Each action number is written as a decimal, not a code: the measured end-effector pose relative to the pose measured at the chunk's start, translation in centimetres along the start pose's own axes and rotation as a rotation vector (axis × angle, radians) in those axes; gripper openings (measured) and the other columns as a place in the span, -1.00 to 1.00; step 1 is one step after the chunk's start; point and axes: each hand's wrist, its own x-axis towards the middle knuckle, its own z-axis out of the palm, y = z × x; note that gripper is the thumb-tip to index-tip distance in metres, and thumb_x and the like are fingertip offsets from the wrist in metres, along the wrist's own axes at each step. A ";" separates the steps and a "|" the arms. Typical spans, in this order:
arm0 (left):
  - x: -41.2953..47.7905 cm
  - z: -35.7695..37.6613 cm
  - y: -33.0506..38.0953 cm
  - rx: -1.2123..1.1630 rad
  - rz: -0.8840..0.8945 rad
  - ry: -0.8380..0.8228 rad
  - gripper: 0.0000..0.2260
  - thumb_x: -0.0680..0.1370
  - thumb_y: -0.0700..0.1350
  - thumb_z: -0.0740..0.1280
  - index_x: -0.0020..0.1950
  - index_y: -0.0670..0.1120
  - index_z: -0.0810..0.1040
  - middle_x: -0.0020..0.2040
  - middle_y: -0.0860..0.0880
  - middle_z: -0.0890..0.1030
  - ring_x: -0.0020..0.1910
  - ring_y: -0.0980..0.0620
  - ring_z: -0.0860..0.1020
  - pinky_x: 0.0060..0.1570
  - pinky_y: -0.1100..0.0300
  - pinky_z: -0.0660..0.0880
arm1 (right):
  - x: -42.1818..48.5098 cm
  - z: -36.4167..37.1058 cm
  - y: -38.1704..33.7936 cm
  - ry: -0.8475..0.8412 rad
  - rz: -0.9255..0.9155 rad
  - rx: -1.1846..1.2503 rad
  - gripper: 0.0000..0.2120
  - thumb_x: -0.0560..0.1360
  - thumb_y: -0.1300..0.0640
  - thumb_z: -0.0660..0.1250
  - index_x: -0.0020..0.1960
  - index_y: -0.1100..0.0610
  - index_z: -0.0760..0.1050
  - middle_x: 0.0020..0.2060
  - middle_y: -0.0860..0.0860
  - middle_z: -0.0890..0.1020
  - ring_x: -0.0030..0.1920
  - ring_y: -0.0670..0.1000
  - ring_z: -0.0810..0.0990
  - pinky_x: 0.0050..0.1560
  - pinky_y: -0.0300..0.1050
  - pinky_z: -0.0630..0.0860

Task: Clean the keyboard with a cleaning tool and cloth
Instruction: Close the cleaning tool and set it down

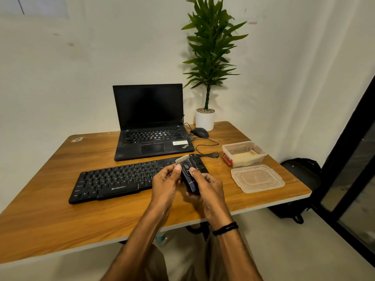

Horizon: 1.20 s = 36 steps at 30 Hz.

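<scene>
A black keyboard [113,179] lies across the middle of the wooden table [50,220]. Above its right end I hold a dark cleaning tool [188,175] with a pale bristle brush at its top. My right hand [207,186] grips the tool's body, thumb on its front. My left hand [165,182] pinches the tool's left side near the brush. A yellowish cloth [246,155] lies inside an open clear plastic box [259,153] at the right.
A black laptop [152,126] stands open behind the keyboard, with a wired mouse [199,132] and a potted plant [205,118] beside it. The box's lid [257,178] lies near the table's right edge. A black backpack [300,187] sits on the floor at right.
</scene>
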 end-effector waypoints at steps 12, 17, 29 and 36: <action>-0.6 -0.1 1.1 0.123 0.149 -0.081 -0.87 0.60 -0.26 0.39 0.06 -0.04 0.64 0.02 -0.06 0.70 -0.02 0.16 0.67 -0.02 0.31 0.60 | -0.5 0.5 0.4 0.009 -0.031 -0.084 -0.62 0.47 -0.12 0.44 -0.08 0.23 0.64 -0.16 0.25 0.69 -0.26 0.11 0.67 -0.39 -0.05 0.61; -0.5 -0.3 0.9 0.154 0.155 -0.082 -0.86 0.60 -0.25 0.40 0.13 -0.10 0.65 0.06 -0.14 0.71 0.03 0.05 0.67 0.01 0.25 0.63 | -0.2 0.7 0.9 0.002 -0.030 -0.065 -0.67 0.52 -0.08 0.41 -0.09 0.21 0.64 -0.14 0.30 0.67 -0.27 0.17 0.65 -0.31 0.15 0.64; 0.0 0.1 0.2 0.184 0.165 -0.078 -0.80 0.60 -0.26 0.40 0.21 -0.26 0.64 0.05 -0.16 0.71 -0.03 0.13 0.68 -0.01 0.30 0.61 | 0.2 0.2 0.9 0.034 -0.016 -0.078 -0.66 0.54 -0.09 0.39 -0.10 0.21 0.66 -0.17 0.24 0.70 -0.30 0.14 0.65 -0.31 0.09 0.63; 0.1 0.5 0.1 0.148 0.142 -0.077 -0.83 0.60 -0.23 0.40 0.19 -0.18 0.67 0.03 -0.08 0.74 0.03 0.05 0.70 0.02 0.26 0.62 | 0.2 0.0 1.0 0.059 -0.054 -0.086 -0.72 0.53 -0.06 0.38 -0.13 0.17 0.66 -0.21 0.16 0.72 -0.13 0.20 0.69 -0.13 0.21 0.63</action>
